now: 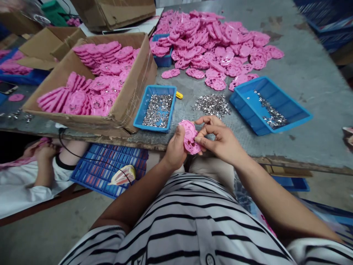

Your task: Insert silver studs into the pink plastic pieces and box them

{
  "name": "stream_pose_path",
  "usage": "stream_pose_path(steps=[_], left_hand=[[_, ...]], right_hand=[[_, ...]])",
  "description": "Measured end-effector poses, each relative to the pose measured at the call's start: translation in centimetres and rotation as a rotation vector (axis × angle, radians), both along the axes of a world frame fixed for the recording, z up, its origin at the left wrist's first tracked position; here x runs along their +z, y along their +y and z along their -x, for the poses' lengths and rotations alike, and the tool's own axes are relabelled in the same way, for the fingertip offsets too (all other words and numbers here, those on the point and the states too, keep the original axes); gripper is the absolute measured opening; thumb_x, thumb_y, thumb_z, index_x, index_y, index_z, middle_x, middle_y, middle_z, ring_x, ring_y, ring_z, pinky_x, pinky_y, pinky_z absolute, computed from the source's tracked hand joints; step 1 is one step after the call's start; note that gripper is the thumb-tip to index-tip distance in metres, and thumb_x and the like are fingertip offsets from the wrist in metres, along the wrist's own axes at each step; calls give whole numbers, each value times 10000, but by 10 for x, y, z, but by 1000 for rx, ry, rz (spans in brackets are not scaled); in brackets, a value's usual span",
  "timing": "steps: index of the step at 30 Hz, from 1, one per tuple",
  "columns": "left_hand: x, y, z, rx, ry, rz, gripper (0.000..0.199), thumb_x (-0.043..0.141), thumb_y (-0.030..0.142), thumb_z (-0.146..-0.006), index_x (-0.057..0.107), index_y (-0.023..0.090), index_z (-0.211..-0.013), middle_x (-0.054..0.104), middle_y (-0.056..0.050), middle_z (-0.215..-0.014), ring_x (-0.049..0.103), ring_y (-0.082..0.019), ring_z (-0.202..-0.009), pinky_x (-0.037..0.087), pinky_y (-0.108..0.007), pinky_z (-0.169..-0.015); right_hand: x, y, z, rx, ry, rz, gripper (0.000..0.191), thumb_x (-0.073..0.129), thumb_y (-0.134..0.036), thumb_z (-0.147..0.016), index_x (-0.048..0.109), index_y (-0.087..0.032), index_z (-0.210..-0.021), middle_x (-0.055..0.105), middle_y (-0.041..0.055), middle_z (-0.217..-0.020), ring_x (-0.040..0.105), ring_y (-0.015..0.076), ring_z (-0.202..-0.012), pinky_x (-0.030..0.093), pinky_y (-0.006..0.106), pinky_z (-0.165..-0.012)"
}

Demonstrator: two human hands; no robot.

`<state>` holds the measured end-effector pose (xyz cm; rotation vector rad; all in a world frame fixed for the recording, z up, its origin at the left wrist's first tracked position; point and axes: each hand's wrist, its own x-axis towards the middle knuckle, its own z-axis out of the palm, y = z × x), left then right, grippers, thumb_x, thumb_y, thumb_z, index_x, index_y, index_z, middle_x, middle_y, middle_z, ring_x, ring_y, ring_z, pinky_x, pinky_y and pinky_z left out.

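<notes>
A flat pink plastic piece (pixel 189 131) with a scalloped edge and small holes is held just in front of the table edge. My left hand (pixel 176 149) grips its left side, thumb on the face. On its right side, the fingers of my right hand (pixel 216 139) are pinched at the lower part, near the holes; whether a small part sits between those fingertips is hidden. Beyond my hands lies a pile of small shiny metal parts (pixel 212 105). More such parts fill a small blue tray (pixel 134 124) to the left and lie in a larger tilted blue bin (pixel 249 119) to the right.
A cardboard box (pixel 135 88) of stacked pink pieces stands at the left. Behind is a large heap of pink pieces (pixel 204 36), partly over another blue container (pixel 165 60). A yellow object (pixel 179 95) lies by the small tray. Another person (pixel 41 173) sits at the left.
</notes>
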<state>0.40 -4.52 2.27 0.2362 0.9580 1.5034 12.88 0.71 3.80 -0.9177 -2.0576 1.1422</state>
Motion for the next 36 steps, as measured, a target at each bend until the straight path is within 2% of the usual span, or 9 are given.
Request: stream_pose_path(steps=[9, 15, 19, 22, 24, 26, 29, 33, 36], left_hand=[[-1, 0, -1, -10, -19, -13, 393, 423, 467, -951, 621, 132, -1011, 699, -82, -975, 632, -205, -1080, 504, -319, -911], [-4, 1, -1, -39, -66, -46, 389, 391, 466, -963, 596, 139, -1009, 698, -69, -869, 674, -186, -953, 532, -303, -829], [-6, 2, 0, -69, -59, -64, 403, 431, 502, -938, 580, 137, -1019, 698, -72, -851, 688, -184, -861, 550, -286, -737], [-8, 0, 5, -83, 7, -45, 439, 448, 554, -912, 562, 154, -1049, 693, -61, -830, 697, -184, -787, 549, -269, -639], [-10, -5, 11, -107, 41, -47, 483, 498, 608, -862, 544, 169, -1059, 689, -53, -818, 699, -186, -732, 537, -262, -575], [-13, -12, 18, -133, 60, -89, 540, 572, 646, -794, 527, 177, -1059, 686, -46, -818, 695, -186, -690, 523, -256, -535], [-20, -24, 27, -149, 89, -133, 607, 651, 656, -719, 526, 172, -1062, 680, -37, -794, 684, -179, -635, 487, -240, -479], [-28, -34, 32, -175, 97, -108, 646, 630, 693, -705, 546, 146, -1038, 666, -39, -732, 658, -176, -553, 420, -230, -398], [-31, -36, 32, -183, 88, -104, 687, 608, 725, -697, 543, 139, -1050, 664, -39, -716, 644, -172, -523, 404, -230, -385]], right_hand=[[-2, -2, 0, -10, -4, -3, 131, 649, -223, -760, 626, -204, -632, 600, 75, -1081, 540, 254, -1115, 407, 443, -962], [-12, -7, 4, -78, 44, -65, 58, 634, -243, -769, 578, -235, -753, 605, 66, -1016, 505, 261, -1173, 410, 442, -960], [-16, -4, 8, -82, 66, 41, 87, 648, -277, -763, 577, -228, -756, 615, 73, -1066, 561, 231, -1053, 429, 410, -923], [-20, 6, 12, -101, 153, 135, 100, 636, -306, -765, 580, -223, -767, 617, 75, -1101, 581, 207, -981, 458, 363, -832], [-25, 14, 16, -162, 179, 148, 87, 618, -290, -754, 575, -220, -784, 636, 59, -1038, 586, 184, -882, 459, 333, -755], [-30, 22, 21, -202, 120, 131, 87, 598, -256, -737, 583, -212, -811, 640, 25, -866, 554, 157, -728, 440, 315, -685], [-29, 31, 34, -164, -4, 54, 109, 570, -218, -739, 606, -208, -842, 606, -7, -718, 507, 145, -624, 417, 308, -640], [-10, 44, 73, 41, -93, -218, 91, 587, -191, -774, 640, -232, -835, 678, 41, -884, 578, 200, -818, 449, 360, -773], [5, 54, 114, 226, -349, -472, 111, 628, -135, -746, 688, -209, -804, 702, 103, -923, 582, 272, -964, 437, 412, -847]])
